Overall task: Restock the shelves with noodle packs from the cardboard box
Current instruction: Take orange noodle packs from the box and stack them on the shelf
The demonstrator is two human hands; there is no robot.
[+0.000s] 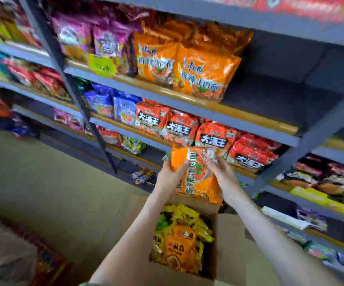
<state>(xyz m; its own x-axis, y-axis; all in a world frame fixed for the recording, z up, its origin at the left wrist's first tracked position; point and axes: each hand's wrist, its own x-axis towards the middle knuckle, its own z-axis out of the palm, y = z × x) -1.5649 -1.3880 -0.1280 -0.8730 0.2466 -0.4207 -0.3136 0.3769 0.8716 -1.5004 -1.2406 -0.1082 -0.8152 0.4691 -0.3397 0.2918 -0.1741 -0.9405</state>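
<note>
While our left hand (170,175) and right hand (223,174) grip the orange noodle pack (198,180) | we risk its slick wrapper slipping.

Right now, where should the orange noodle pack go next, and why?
Probably lift the orange pack up to the bare shelf space right of the matching orange packs. The left hand and right hand hold it above the cardboard box, and its print looks like theirs.

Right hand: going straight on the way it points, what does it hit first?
The right hand, gripping the orange pack, would likely meet the row of red packs beyond it; depth is unclear.
</note>
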